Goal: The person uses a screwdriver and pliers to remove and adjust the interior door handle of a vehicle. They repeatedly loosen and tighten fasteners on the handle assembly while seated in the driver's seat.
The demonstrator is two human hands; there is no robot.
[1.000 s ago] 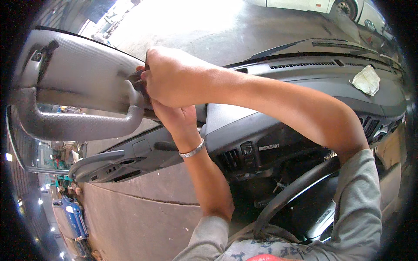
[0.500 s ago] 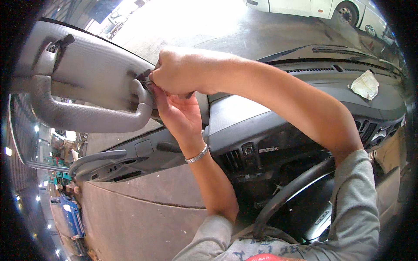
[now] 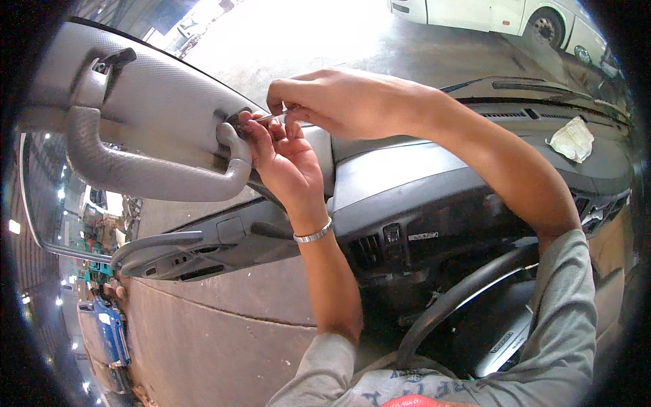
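A grey grab handle (image 3: 156,182) runs along the textured grey pillar trim (image 3: 163,88) at the upper left. At the handle's near-right end, my left hand (image 3: 296,169) has its thumb and index finger pinched at the dark mount, palm turned up. What lies between those fingertips is too small to make out. My right hand (image 3: 352,103) comes across from the right, its fingers closed on a thin metal rod (image 3: 271,117). The rod points left toward the mount, its tip hidden by the left fingertips. A metal-banded bracelet (image 3: 314,234) circles my left wrist.
A steering wheel (image 3: 447,312) stands before me, below the dashboard (image 3: 393,176). On the dashboard lies a crumpled white cloth (image 3: 573,140). The open door (image 3: 203,247) hangs at the left over the concrete floor (image 3: 224,305). A white vehicle (image 3: 475,15) is outside.
My right hand has drawn back to the right from the handle's end, so the thin metal rod now shows. My left hand stays at the mount. The view has shifted slightly.
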